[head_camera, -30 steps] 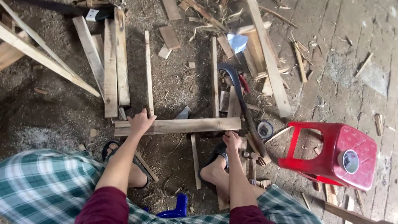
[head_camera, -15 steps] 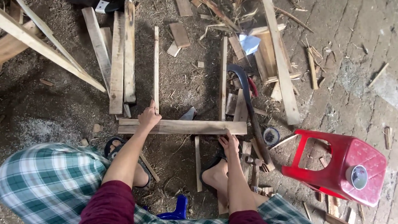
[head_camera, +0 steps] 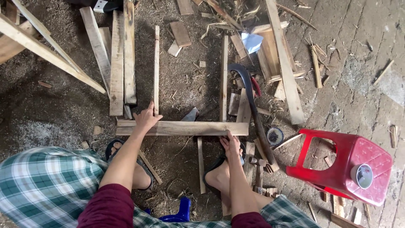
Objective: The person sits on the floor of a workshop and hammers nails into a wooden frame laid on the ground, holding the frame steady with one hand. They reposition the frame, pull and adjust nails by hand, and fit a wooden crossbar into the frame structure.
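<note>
On the dirt floor, a flat wooden crosspiece is laid across two upright slats, likely to square a frame. Its left end is pressed down by the left hand, fingers spread flat against the thin left slat. Its right end, below the right slat, is pinched by the right hand, fingers curled on the edge. A red stool lies tipped at the right.

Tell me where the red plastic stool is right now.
In the head view the red plastic stool lies tipped on its side on the ground at the lower right, right of the person's right hand and just past the long curved tool.
</note>
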